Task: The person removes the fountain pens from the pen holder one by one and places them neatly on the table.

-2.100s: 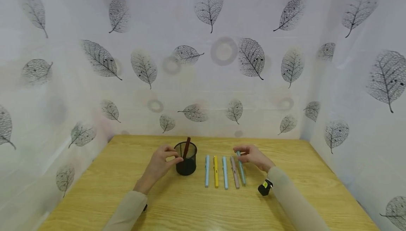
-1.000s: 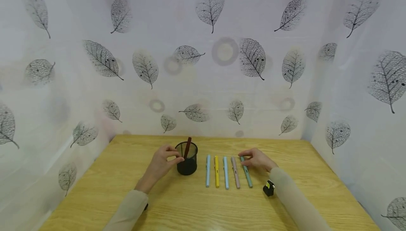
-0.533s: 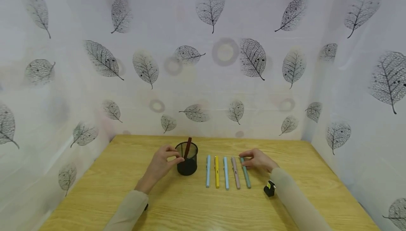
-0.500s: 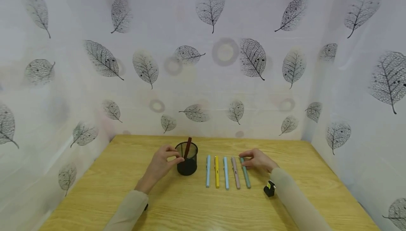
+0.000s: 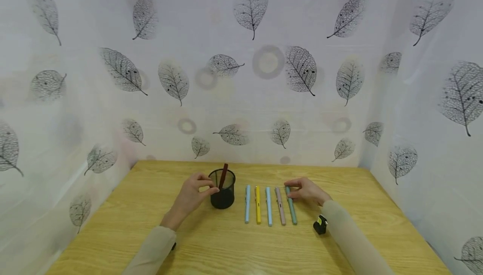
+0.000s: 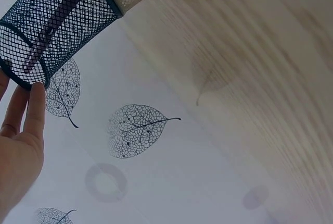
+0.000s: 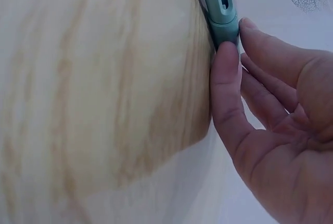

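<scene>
My left hand (image 5: 190, 195) grips the rim of a black mesh pen holder (image 5: 222, 200), its fingertips at the edge in the left wrist view. Inside the holder leans a dark red pen (image 5: 224, 174). At the right end of a row of pens, my right hand (image 5: 307, 191) pinches the far end of a green pen (image 5: 292, 213) that lies on the table. The right wrist view shows thumb and fingers on either side of that pen's barrel (image 7: 221, 5). Beside it lies a mauve pen (image 5: 280, 208).
Further left in the row are a light blue pen (image 5: 269, 208), a yellow pen (image 5: 258, 208) and another light blue pen (image 5: 247, 208). A wooden table (image 5: 241, 250) bears everything. Leaf-patterned curtains (image 5: 241, 99) enclose its back and sides.
The green pen, earlier tilted close to the mauve one, was set further right and its near end then swung slightly left, nearer to parallel with the row. The left hand stays on the pen holder.
</scene>
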A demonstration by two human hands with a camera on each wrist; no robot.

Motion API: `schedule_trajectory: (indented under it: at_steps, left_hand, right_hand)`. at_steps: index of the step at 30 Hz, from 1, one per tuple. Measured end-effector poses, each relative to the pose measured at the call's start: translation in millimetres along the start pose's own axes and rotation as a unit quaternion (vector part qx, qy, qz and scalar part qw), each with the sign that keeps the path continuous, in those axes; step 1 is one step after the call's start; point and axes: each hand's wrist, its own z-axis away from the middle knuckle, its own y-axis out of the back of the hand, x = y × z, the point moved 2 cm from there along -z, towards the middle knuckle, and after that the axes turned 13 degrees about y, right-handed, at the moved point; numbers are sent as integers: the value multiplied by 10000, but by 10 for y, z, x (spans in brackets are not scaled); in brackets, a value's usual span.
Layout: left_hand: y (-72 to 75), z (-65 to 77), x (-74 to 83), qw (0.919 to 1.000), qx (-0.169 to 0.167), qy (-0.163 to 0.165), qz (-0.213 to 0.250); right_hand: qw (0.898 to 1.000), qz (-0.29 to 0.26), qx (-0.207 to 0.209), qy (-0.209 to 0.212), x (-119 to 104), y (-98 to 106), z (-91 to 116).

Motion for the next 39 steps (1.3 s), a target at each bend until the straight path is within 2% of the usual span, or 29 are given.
schedule_trajectory:
  at_steps: [6, 11, 14, 25, 31, 39]
  left_hand:
    - [-10, 1, -24, 10000, 30, 17, -23]
    - [-7, 3, -17, 10000, 7, 65, 19]
    - [2, 5, 0, 9999, -21, 84, 54]
    - [19, -1, 19, 9999, -37, 101, -48]
    - [38, -4, 34, 9997, -107, 222, -33]
    - [32, -1, 29, 9994, -115, 309, 47]
  right_hand:
    - [9997, 185, 117, -65, 4, 16, -14]
    - [9977, 390, 519, -168, -12, 47, -43]
    - [9967, 452, 671, -5, -44, 61, -69]
    - [9959, 74, 864, 267, -148, -20, -215]
    - [9966, -254, 602, 507, -232, -145, -351]
    - [9961, -183, 127, 849, -388, -368, -491]
